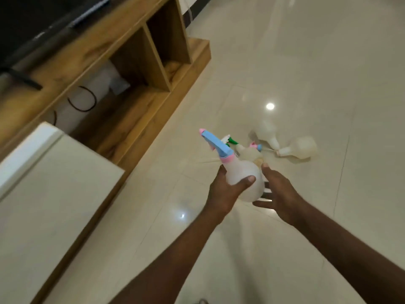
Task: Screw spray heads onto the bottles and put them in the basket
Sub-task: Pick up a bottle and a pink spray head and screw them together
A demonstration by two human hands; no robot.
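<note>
My left hand [225, 191] grips a translucent white bottle [243, 174] that carries a blue and pink spray head [215, 147], tilted up to the left. My right hand [277, 191] is beside the bottle's base with fingers spread, its thumb touching the bottle's side. On the floor beyond lie two bare white bottles [268, 133] [301, 148] on their sides. Between them and my hands lie a bottle [248, 153], a green and white spray head [230, 140] and a pink and blue spray head [255, 147]. No basket is in view.
A wooden TV unit [140, 69] with open compartments runs along the left, a dark screen [32, 23] on top. A white cabinet top [50, 178] sits at the near left. Glossy cream floor tiles [306, 62] spread to the right.
</note>
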